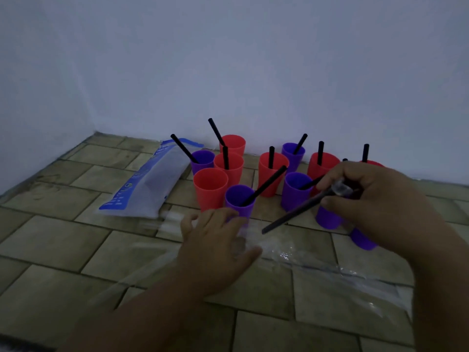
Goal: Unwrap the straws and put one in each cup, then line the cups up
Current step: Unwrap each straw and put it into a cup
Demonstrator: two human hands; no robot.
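Several red and purple cups stand clustered on the tiled floor near the wall, most with a black straw leaning in them. One red cup point(210, 187) at the front left holds no straw. My right hand point(375, 199) pinches a black straw point(294, 212) near its upper end, with a bit of clear wrapper at the fingers; the straw slants down to the left above the floor. My left hand point(215, 247) rests with fingers spread on a clear plastic wrapper point(317, 265) lying on the tiles, just in front of a purple cup point(239, 199). Two purple cups are partly hidden behind my right hand.
A blue and white plastic bag point(149, 184) lies flat to the left of the cups. A white wall point(253, 72) runs right behind the cups and forms a corner at the far left. Tiled floor point(63, 250) extends toward me.
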